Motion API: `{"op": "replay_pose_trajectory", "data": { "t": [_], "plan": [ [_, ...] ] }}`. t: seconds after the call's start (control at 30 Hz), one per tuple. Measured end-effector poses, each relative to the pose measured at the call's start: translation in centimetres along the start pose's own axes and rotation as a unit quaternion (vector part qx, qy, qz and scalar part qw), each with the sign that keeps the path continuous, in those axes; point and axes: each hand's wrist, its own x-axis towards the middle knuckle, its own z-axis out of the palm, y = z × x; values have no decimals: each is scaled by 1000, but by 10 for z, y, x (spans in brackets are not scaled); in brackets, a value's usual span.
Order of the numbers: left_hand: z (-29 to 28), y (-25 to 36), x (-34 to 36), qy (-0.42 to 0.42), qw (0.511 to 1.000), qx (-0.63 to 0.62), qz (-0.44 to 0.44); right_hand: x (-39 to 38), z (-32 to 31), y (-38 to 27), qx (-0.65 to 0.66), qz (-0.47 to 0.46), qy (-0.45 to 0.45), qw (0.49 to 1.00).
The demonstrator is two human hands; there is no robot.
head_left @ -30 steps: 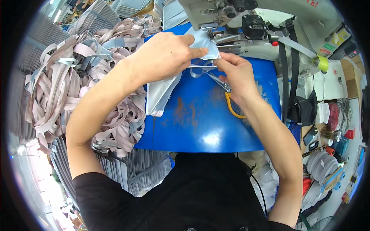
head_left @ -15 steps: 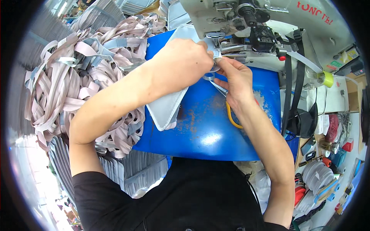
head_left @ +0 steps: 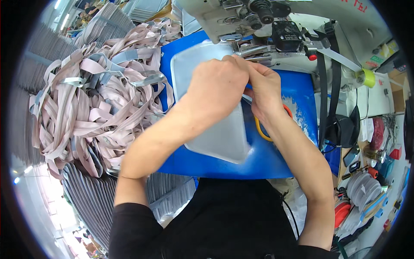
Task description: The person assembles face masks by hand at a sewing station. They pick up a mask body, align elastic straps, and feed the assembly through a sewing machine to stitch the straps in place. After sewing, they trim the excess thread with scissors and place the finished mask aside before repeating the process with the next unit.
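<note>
A light grey fabric panel (head_left: 217,140) with rounded corners and a raised edge lies on the blue work surface, in front of the sewing machine (head_left: 258,26). My left hand (head_left: 222,82) is closed over it, knuckles up, near the machine's foot; its fingertips are mostly hidden. Close against it, my right hand (head_left: 265,86) pinches thumb and fingers together, and what lies between them is hidden. Under the right hand and wrist are scissors with orange-yellow handles (head_left: 259,129); a bit of blade shows. Whether the palm grips them I cannot tell.
A tangled heap of pinkish-grey zipper tape (head_left: 99,103) fills the left side. Stacks of grey panels (head_left: 86,203) stand beyond and below it. Black straps (head_left: 322,99) hang at right, near a roll of yellow-green tape (head_left: 365,78) and a cluttered shelf (head_left: 358,185).
The panel has turned and spread out flatter beneath my left arm. My left elbow has come inward, and the left hand has shifted slightly right and nearer. The right hand stays almost in place.
</note>
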Motion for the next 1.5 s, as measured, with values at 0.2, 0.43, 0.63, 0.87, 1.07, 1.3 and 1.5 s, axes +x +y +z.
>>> {"op": "replay_pose_trajectory", "data": {
  "t": [0.2,0.43,0.63,0.87,1.07,1.3,1.5],
  "plan": [
    [21,11,-6,76,964,-217,-132,-3,-18,11,-16,-79,-54,995],
    [45,-2,-58,203,927,-312,-44,-37,-38,28,-173,-163,-99,966],
    [21,4,-52,136,966,-215,-34,-47,-32,21,-5,-82,-135,987],
    [12,-21,-27,80,980,-177,-50,-19,-19,14,26,-61,-130,989],
    [58,-61,-94,278,931,-98,-217,-3,-10,7,30,-43,-115,992],
    [79,-53,-163,179,624,-672,-357,-7,-28,0,-63,-125,-69,988],
    [56,-77,-172,188,637,-686,-297,8,-79,-36,-79,-349,12,934]
  ]
}}
